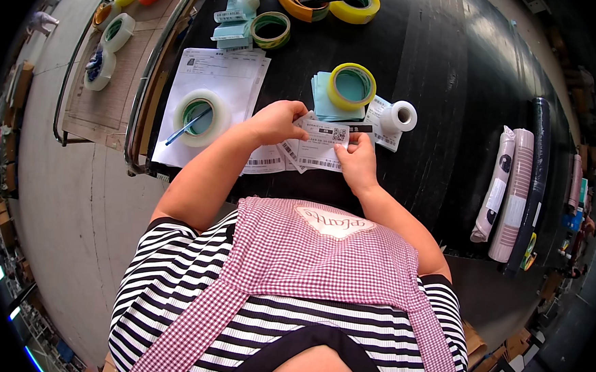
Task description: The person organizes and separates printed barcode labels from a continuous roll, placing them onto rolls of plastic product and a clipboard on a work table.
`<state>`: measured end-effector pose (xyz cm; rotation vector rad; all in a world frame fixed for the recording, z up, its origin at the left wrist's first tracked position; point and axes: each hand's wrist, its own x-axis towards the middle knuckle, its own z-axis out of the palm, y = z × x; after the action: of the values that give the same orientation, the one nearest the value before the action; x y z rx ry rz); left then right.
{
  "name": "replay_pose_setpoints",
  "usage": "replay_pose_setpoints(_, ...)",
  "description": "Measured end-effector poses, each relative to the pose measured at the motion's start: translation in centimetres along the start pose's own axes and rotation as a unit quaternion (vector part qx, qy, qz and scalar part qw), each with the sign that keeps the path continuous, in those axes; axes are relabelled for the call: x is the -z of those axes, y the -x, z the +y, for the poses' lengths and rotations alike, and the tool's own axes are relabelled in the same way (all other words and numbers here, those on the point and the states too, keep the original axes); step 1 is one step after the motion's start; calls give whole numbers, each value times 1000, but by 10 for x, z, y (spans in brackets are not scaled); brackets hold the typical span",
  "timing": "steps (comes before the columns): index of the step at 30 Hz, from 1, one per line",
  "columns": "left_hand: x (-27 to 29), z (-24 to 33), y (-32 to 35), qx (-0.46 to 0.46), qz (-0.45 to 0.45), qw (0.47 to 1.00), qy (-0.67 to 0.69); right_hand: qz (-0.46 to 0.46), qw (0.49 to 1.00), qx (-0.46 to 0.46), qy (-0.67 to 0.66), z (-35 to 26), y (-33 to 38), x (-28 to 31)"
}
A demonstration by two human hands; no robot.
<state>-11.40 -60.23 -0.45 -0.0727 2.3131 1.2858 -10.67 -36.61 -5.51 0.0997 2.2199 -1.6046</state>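
At the near edge of the black table, my two hands hold a white shipping label [319, 150] printed with a square code and a barcode. My left hand [281, 122] pinches its upper left side, with fingers partly curled from view. On the right edge, the thumb of my right hand [359, 164] presses on the front and the other fingers go behind. More labels [265, 161] lie fanned beneath and to the left. Just beyond stand a yellow tape roll [351, 87] on a light blue stack of slips [322, 99] and a small white roll [399, 116] on another label.
To the left, a clear tape roll [217, 118] with a blue pen [187, 126] sits on printed paper sheets [176, 83]. More tape rolls [271, 30] and an orange tape dispenser [301, 1] stand at the back. Wrapped rolls [514, 192] lie at the right; a cart [104, 116] adjoins the left.
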Motion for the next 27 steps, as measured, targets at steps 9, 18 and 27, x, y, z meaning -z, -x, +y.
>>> replay_pose_setpoints(9,-6,1,1,28,9,999,33,-20,999,-12,-42,-9,4,4)
replay_pose_setpoints(18,12,-12,10,21,-27,991,127,127,991,-7,-34,-2,0,53)
replay_pose_setpoints(27,6,-12,6,15,-42,988,150,-32,996,-8,-88,-8,-2,26)
